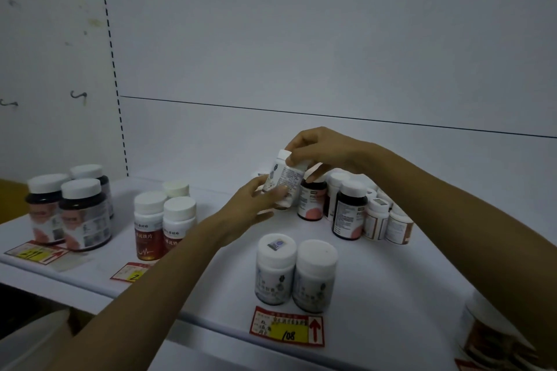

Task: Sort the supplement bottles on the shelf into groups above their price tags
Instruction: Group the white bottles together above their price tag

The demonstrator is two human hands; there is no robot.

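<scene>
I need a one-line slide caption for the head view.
Left hand and right hand hold a white bottle over the shelf, behind two similar bottles.

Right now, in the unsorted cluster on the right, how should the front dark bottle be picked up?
Best grip the dark bottle by its white cap, from above: it stands upright, and small white bottles crowd its right side, leaving little finger room.

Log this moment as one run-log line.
left hand: holds white bottle low | right hand: grips its cap end | white pair: standing above price tag | unsorted cluster: back right
</scene>
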